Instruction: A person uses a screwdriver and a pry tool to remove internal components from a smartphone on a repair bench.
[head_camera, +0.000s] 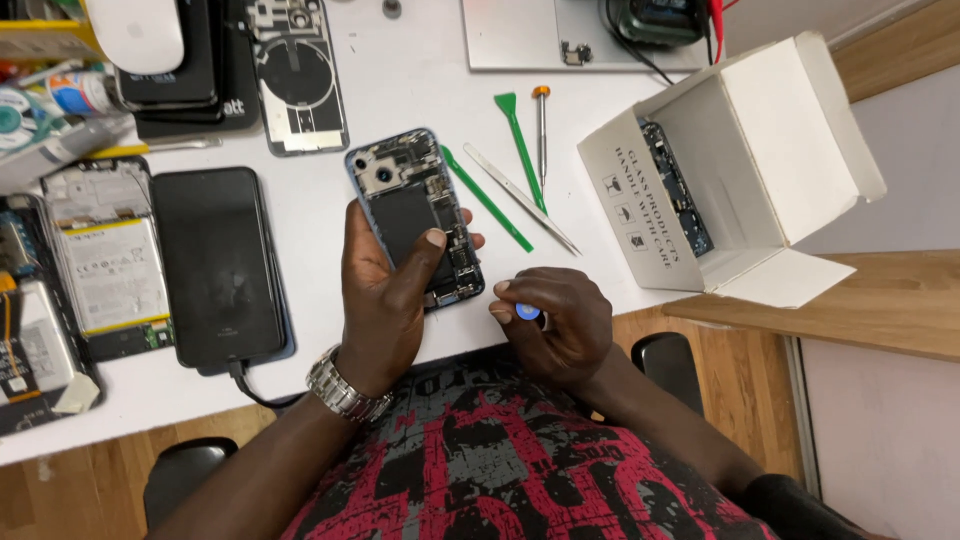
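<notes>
Left hand (385, 290) wrapped around opened blue phone (415, 215), thumb pressed across its exposed battery and boards, fingers curled behind; phone held tilted just above white table (400, 70) near front edge. Right hand (555, 320) closed, pinching small tool with blue round cap (527, 312) between thumb and fingertips, just right of phone's lower end, not touching it. Beyond: green pry tool (485, 200), second green spudger (520, 145), metal tweezers (520, 198), small screwdriver (541, 125). Open white cardboard box (740, 160) to right. Black phone (218, 265) flat at left, cable attached.
</notes>
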